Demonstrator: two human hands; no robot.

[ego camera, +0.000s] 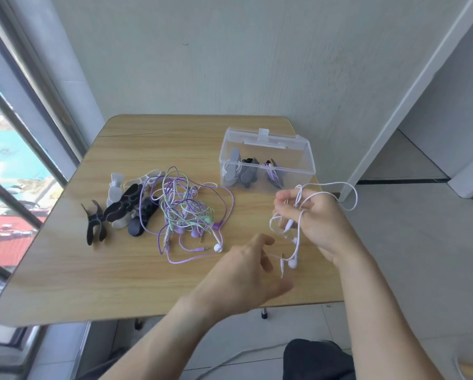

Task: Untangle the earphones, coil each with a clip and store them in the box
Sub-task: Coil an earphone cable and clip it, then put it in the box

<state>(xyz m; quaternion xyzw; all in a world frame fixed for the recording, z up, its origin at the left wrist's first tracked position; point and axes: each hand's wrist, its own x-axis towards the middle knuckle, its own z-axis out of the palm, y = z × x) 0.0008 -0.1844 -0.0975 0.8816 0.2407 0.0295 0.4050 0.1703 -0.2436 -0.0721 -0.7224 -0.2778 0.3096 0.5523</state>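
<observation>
Wooden table [65,270] set against a pale wall, window along the left side, tiled floor at right.

Nearest: left hand [246,267] over the front edge of the table, fingers loosely spread and a little blurred. It appears to hold nothing; fingertips sit just beside the dangling plug and earbud of the white earphone [298,237].

Right hand [316,220] raised slightly beyond it, fingers curled, white cable looped around them with one loop standing out to the right, past the table edge. Grip is on the cable near its in-line part; the tail hangs down to the tabletop.

Mid-table: tangle of purple, green and white earphones [186,212], not yet sorted. Just left of it and touching it, a heap of black, grey and white clips [125,209].

Far right: clear box [268,165], lid up, holding a few coiled earphones already clipped.

Judgement: step in hand is coiling the white earphone; several sets remain in the tangle, so the task looks well short of half done.

Risks:
- Loops on the right fingers are uneven; on sliding off for clipping, the coil could spring open.
- Hanging tail could catch the purple cable lying nearest and drag the tangle.
- Clips sit on the far side of the tangle from the hands; reaching across may snag cables.
- Loop overhanging the table edge may slip free.
</observation>
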